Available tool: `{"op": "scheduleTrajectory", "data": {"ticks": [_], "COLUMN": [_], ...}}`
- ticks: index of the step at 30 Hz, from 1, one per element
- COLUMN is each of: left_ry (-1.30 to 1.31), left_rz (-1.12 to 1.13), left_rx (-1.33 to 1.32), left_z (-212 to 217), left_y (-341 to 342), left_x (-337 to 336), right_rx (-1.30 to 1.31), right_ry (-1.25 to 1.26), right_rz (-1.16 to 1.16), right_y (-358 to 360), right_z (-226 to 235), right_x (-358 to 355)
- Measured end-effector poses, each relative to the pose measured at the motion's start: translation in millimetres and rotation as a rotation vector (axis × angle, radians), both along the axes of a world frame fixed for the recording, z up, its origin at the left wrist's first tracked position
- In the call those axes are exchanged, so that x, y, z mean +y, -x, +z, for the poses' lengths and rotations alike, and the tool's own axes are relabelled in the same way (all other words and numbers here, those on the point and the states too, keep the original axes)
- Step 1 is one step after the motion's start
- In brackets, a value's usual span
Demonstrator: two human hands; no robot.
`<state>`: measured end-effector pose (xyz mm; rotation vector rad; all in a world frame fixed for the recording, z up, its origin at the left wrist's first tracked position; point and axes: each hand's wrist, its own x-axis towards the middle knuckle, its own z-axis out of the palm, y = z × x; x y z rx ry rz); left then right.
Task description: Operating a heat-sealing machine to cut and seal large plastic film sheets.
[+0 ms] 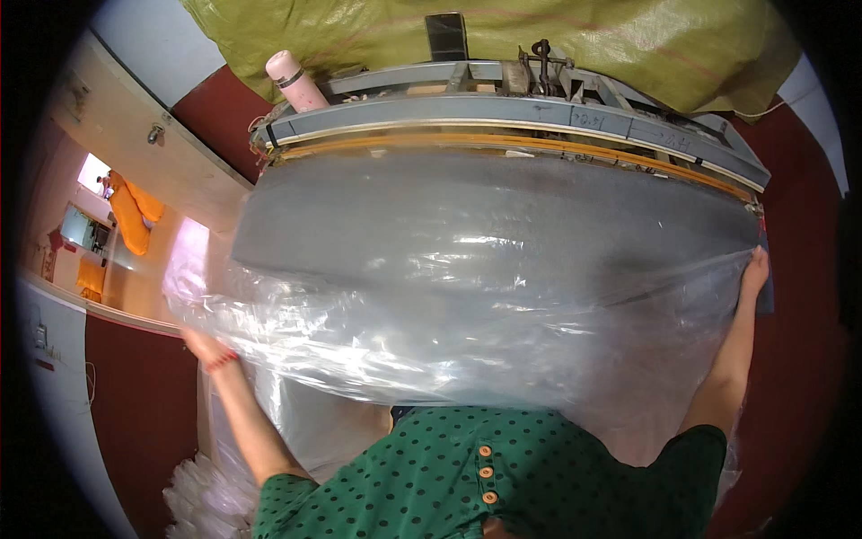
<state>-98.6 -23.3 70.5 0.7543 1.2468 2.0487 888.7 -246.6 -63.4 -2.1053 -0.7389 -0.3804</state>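
Note:
A wide sheet of clear plastic film (422, 359) stretches between my hands, shiny and creased along its near part. At its far left corner my left hand (202, 343) is closed on the edge, with a red band on the wrist. My right hand (758, 268) pinches the opposite edge at the far right, arm stretched out. Beyond and partly under the film is a smooth grey work surface (359, 198). Along its far side runs a long grey metal frame (395, 110) with an orange strip (431, 141) on it.
A pink bottle (296, 83) leans at the frame's left end. Behind stand a metal clamp (542, 72) and a dark phone-like slab (446, 38) against a yellow-green woven sheet (620, 36). An open door (135, 126) is at left; bunched clear plastic (208, 499) lies below.

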Motion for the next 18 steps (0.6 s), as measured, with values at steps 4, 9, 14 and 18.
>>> {"op": "scheduleTrajectory", "data": {"ticks": [4,9,14,18], "left_ry": [0.342,-0.153,-0.106,0.618], "left_rz": [0.531,0.606,-0.582,-0.435], "left_rx": [1.373,2.104,1.955,1.834], "left_z": [109.5,180.7,46.2,-66.6], "left_y": [49.7,-36.8,-152.6,-27.9], "left_x": [52.9,96.6,64.9,95.8], "right_rx": [-0.066,-0.150,-0.137,-0.106], "right_ry": [-0.014,0.040,0.077,0.162], "right_rz": [0.018,-0.080,-0.056,0.001], "right_y": [-7.3,10.3,-1.9,-12.0], "right_z": [-7.5,-3.9,-0.3,-0.8], "right_x": [8.1,17.7,-9.6,-22.5]}}
